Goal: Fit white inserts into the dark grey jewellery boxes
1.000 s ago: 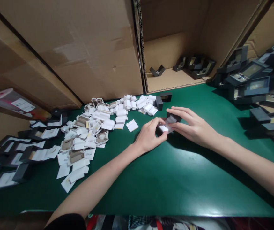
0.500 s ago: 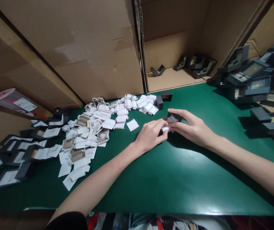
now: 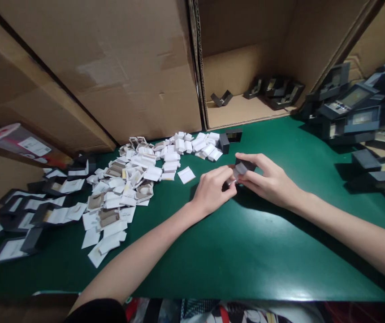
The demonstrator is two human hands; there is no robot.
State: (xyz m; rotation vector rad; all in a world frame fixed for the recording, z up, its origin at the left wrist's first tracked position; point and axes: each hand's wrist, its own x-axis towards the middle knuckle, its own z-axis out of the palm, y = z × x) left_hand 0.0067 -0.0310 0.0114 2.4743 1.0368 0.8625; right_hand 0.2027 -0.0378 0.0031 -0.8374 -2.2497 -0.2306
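Observation:
Over the green table [image 3: 246, 251], both hands meet around a small black hinged box [image 3: 247, 164]. My right hand [image 3: 273, 179] grips it, fingers closed along its far and near sides. A pale insert [image 3: 240, 169] shows at the box's opening. My left hand [image 3: 212, 186] is closed at the box's left side, its thumb and fingers pinching the pale insert's edge; the fingertips hide part of it. Left of the hands, a single white card piece [image 3: 186, 175] lies flat, beside a heap of folded white card inserts [image 3: 125, 188].
Open black boxes with white inserts [image 3: 58, 211] crowd the left side. More black boxes [image 3: 356, 112] are piled at the right. An open cardboard carton [image 3: 232, 58] at the back holds several boxes. Another open black box [image 3: 224, 143] stands behind my hands. A clear cylindrical tub [image 3: 31, 143] lies at far left.
My left hand has shifted slightly right and down at the box. More of the pale insert shows between my hands. The piles have not moved.

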